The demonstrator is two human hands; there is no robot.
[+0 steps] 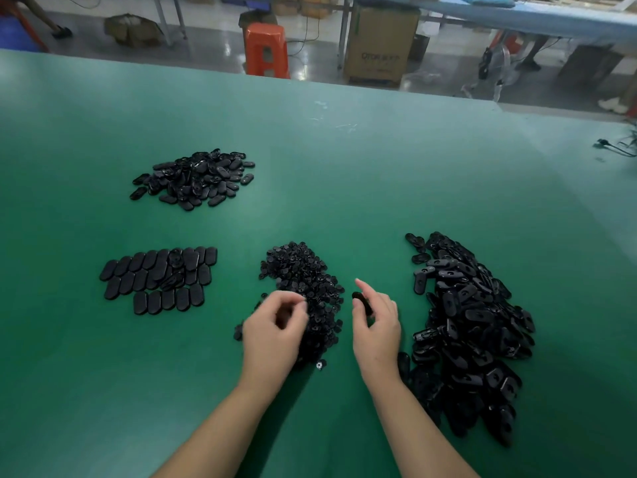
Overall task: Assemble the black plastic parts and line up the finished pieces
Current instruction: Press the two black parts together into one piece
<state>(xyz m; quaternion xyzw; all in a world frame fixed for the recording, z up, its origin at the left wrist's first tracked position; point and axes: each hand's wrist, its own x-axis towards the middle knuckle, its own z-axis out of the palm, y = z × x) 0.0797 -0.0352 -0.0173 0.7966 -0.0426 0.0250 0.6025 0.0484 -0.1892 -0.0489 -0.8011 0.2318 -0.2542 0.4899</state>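
**Both hands over the small-parts heap**

My left hand (272, 334) hovers at the near left edge of the heap of small black round parts (305, 288), fingers curled inward with the tips drawn together; whether they pinch one of the small pieces I cannot tell, as the fingertips blur against the black heap behind them. My right hand (375, 326) sits just right of that heap, thumb and fingers gripping one black oval part (362, 302), held up off the green table (344, 188), index finger stretched forward.

To my right lies a big loose pile of oval shells (468, 326), open sides and holes showing, running from mid-table down beside my right forearm and touching it; one stray small round piece (319, 365) lies on the table between my wrists. To my left the finished pieces (160, 279) lie flat in rows, side by side and touching, with a couple of parts resting on top of them; farther off, behind those rows, a second loose pile of oval parts (196, 179) sits well apart from my hands.

Beyond the far table edge stand an orange plastic stool (266, 50) and a cardboard box (379, 43) on the floor; a black cable (617, 148) rests at the right edge of the table.
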